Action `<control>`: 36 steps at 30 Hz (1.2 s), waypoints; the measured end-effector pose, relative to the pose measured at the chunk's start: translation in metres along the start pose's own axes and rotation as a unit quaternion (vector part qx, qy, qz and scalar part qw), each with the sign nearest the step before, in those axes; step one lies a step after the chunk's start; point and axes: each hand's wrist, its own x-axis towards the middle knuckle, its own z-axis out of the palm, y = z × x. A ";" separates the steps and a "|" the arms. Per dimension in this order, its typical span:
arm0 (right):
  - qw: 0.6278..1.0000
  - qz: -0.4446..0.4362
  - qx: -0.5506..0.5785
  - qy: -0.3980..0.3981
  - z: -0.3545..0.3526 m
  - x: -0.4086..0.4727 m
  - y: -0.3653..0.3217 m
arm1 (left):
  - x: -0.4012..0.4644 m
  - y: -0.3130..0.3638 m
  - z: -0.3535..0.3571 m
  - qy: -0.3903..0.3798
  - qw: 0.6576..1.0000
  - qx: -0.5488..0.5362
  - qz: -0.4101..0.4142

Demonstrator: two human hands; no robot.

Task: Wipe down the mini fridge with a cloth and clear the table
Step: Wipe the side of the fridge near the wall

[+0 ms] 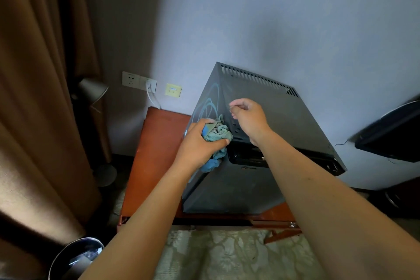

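**Left hand wiping fridge corner with cloth, right hand hovering over top**

Left hand (200,141) fingers (210,123) closed around a bunched teal-blue cloth (218,135), thumb clamped across the front of it. Cloth pressed against the fridge (229,188) at its upper front-left corner; a loose blue tail hangs below the hand against the fridge's front face.

Right hand (248,118) just right of the cloth, over the front-left part of the fridge top. Fingers curled loosely inward, holding nothing visible; can't tell if fingertips touch the fridge surface.

Fridge is dark grey, vent slots along the back edge of its top, glossy black strip at the top of its front. Light blue swirl marks on its left side, above the cloth.

Fridge sits on a reddish-brown wooden bench (156,154), bare bench surface showing left of the fridge. Back of the fridge is near the grey wall.

Wall outlet (139,81) with a white plug left of the fridge, above the bench's back edge. Grey lamp (94,91) and brown curtain (41,98) farther left of the fridge. Patterned carpet (227,257) in front of the bench.
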 end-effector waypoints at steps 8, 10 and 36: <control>0.999 -0.008 -0.051 0.015 0.005 0.010 0.000 | 0.005 -0.007 0.005 0.029 0.999 0.018 0.009; 0.998 0.000 -0.054 0.017 0.004 0.014 0.000 | 0.005 -0.010 0.007 0.033 0.999 0.018 0.013; 0.986 -0.035 -0.132 0.093 0.017 0.029 0.005 | 0.040 0.022 -0.025 -0.178 0.979 -0.001 -0.097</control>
